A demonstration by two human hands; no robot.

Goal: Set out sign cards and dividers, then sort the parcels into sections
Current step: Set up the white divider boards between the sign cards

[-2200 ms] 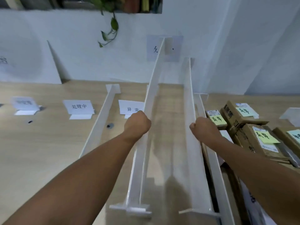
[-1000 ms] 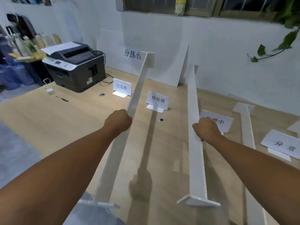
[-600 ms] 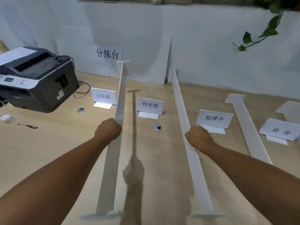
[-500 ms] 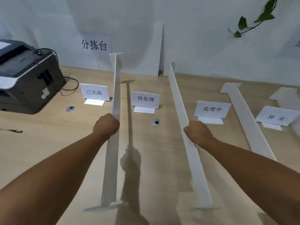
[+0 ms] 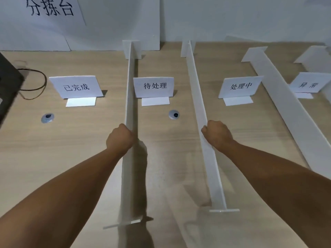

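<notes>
Two long white dividers stand on edge on the wooden table. My left hand grips the left divider at its middle; it runs between the sign card 已完成 and the sign card 待处理. My right hand grips the right divider, which runs between 待处理 and the sign card 处理中. A third divider stands further right, before the sign card 异常. No parcels are in view.
A large paper sign 分拣台 hangs on the white wall. A white board leans against that wall. A black printer's corner and its cable sit at the far left. Two round cable grommets are set in the tabletop.
I have carried both dividers leftward, away from the parcels, and lowered them between the sign cards. The view has tilted down and moved closer to the table.
</notes>
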